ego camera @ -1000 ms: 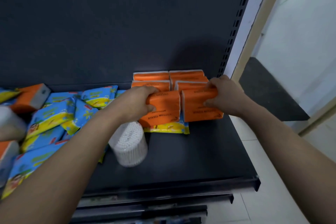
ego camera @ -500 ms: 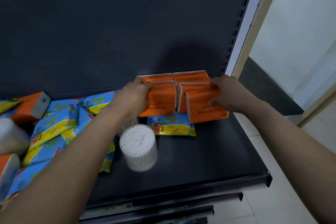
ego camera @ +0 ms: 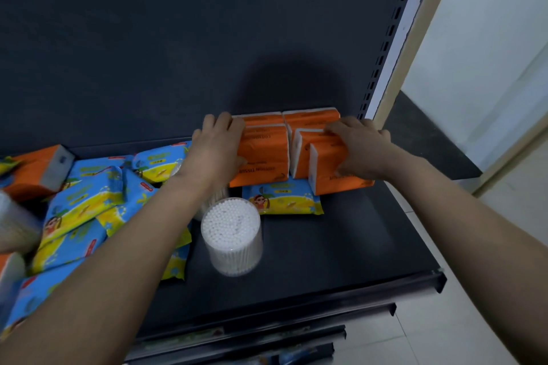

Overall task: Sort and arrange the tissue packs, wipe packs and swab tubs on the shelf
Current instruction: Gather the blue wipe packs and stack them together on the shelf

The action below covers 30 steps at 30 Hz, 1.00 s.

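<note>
Several orange tissue packs stand in two rows at the back right of the dark shelf (ego camera: 341, 252). My left hand (ego camera: 218, 148) grips the front pack of the left row (ego camera: 264, 157). My right hand (ego camera: 360, 147) grips the front pack of the right row (ego camera: 329, 175). A blue-and-yellow wipe pack (ego camera: 284, 198) lies flat just in front of them. A clear swab tub (ego camera: 231, 235) stands upright in front of that, below my left wrist; a second tub is partly hidden behind my wrist.
A heap of blue wipe packs (ego camera: 80, 201) covers the shelf's left half, with another orange tissue pack (ego camera: 35, 169) at the back left and a blurred swab tub (ego camera: 14, 225) at the left edge. The slotted upright (ego camera: 394, 32) bounds the shelf's right side.
Both hands have pushed the two front orange packs back against the rows behind them, uncovering the wipe pack that lay under them. The view has shifted slightly.
</note>
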Available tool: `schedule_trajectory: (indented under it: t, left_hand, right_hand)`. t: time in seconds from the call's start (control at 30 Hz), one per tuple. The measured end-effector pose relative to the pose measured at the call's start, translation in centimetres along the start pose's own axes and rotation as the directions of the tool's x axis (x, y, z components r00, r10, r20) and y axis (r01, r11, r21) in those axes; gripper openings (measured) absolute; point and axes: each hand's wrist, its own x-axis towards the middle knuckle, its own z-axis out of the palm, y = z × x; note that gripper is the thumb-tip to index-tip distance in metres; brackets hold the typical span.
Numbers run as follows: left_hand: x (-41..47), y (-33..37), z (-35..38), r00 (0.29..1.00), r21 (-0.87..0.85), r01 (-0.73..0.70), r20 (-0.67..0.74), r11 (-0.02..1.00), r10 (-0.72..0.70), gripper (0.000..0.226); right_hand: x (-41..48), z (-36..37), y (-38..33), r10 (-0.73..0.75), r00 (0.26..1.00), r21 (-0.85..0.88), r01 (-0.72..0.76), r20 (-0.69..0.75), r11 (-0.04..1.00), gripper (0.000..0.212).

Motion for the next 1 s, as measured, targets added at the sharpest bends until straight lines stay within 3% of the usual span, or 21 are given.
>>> schedule_trajectory:
  t: [0.1, 0.23, 0.4, 0.47, 0.6, 0.77, 1.0]
  left_hand:
    - [-0.1, -0.6, -0.2, 0.998, -0.092, -0.013, 0.053, 0.996, 0.018, 0.050]
    - [0.1, -0.6, -0.7, 0.996, -0.081, -0.013, 0.089, 0.997, 0.021, 0.049]
    - [-0.3, 0.4, -0.8, 1.000, 0.030, 0.009, 0.009, 1.000, -0.010, 0.050]
    - [-0.5, 1.1, -1.0, 1.000, 0.025, -0.011, 0.001, 1.000, 0.011, 0.037]
    - [-1.0, 2.3, -1.3, 0.986, -0.161, -0.062, 0.143, 0.985, 0.085, 0.012]
    - [-0.9, 2.6, -0.9, 0.919, -0.167, 0.061, 0.395, 0.984, 0.010, 0.028]
    - [-0.1, 3.2, 0.2, 0.839, -0.028, -0.002, 0.543, 1.000, 0.017, 0.054]
  right_hand:
    - [0.0, -0.1, 0.1, -0.020, 0.999, -0.008, 0.020, 0.025, 1.000, 0.082]
    - [0.0, -0.8, 0.5, -0.024, 0.998, -0.043, 0.027, 0.061, 0.999, 0.076]
    - [0.3, -0.2, 0.3, -0.045, 0.997, 0.035, 0.043, 0.068, 0.998, 0.074]
    - [0.4, -0.1, 0.3, -0.046, 0.998, 0.003, 0.046, 0.051, 0.999, 0.075]
    - [0.3, -0.2, 0.4, -0.054, 0.998, -0.013, 0.054, 0.026, 0.998, 0.072]
    - [-0.3, -1.5, 0.8, -0.063, 0.995, 0.046, 0.060, 0.077, 0.997, 0.073]
    - [-0.2, -1.0, 1.0, -0.073, 0.994, 0.053, 0.069, 0.079, 0.996, 0.074]
